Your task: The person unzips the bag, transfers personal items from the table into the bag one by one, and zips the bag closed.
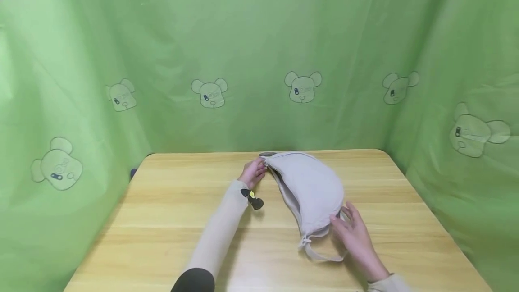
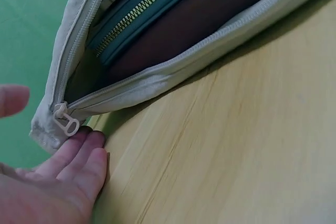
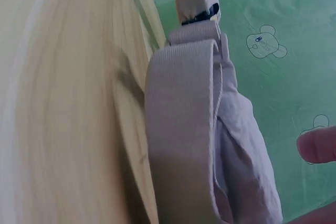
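We see the bag (image 1: 308,188) lying on the table, right of centre, a soft pale-grey crescent of matte cloth with its mouth gaping toward the left. Inside it we make out a teal piece (image 2: 137,24) edged with coarse yellowish teeth, beside a dark reddish-brown surface. A looped pull (image 2: 67,121) hangs at the far corner; a ribbed, flat strap (image 3: 181,124) curves out at the near end. Our left hand (image 1: 253,171) touches that far corner, fingers extended against it and thumb well apart, gripping nothing. Our right hand (image 1: 356,235) is at the near end, thumb and fingers spread loosely, with no hold closed on the cloth. The table (image 1: 170,211) has smooth, streaky yellow wood grain; behind hangs a creased green curtain (image 1: 251,35) with outlined animal heads.
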A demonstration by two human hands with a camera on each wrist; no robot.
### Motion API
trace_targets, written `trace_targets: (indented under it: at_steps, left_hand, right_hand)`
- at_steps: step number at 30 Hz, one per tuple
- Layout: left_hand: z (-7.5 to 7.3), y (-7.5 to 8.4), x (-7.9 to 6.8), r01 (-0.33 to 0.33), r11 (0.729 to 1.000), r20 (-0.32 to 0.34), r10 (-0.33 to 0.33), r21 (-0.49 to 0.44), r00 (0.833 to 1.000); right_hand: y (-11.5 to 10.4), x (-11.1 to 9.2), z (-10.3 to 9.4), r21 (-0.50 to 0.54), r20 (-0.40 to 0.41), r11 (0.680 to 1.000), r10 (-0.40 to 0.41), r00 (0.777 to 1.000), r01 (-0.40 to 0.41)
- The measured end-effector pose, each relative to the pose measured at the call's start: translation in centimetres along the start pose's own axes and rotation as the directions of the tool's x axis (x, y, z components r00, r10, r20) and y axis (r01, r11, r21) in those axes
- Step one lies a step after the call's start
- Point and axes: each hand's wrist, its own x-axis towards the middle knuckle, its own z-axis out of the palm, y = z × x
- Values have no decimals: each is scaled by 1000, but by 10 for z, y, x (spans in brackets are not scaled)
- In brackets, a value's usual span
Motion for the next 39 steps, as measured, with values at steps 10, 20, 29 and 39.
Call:
trace_targets:
  at_steps: [10,20,29,39]
  left_hand:
    - [9,-2,4,16,1000,-55,-16,-7,998]
    - [0,-8,8,8,1000,-108,-10,-15,994]
    - [-11,-6,-3,-43,999,-35,42,-30,998]
    - [-45,0,-29,-56,994,-2,57,97,998]
  right_hand:
    - [-3,-2,11,125,99,991,29,995,-41]
    - [-4,-1,18,163,116,986,10,993,-29]
    - [-5,13,1,101,128,995,-3,992,-10]
    - [-7,33,-6,-18,182,999,-40,982,44]
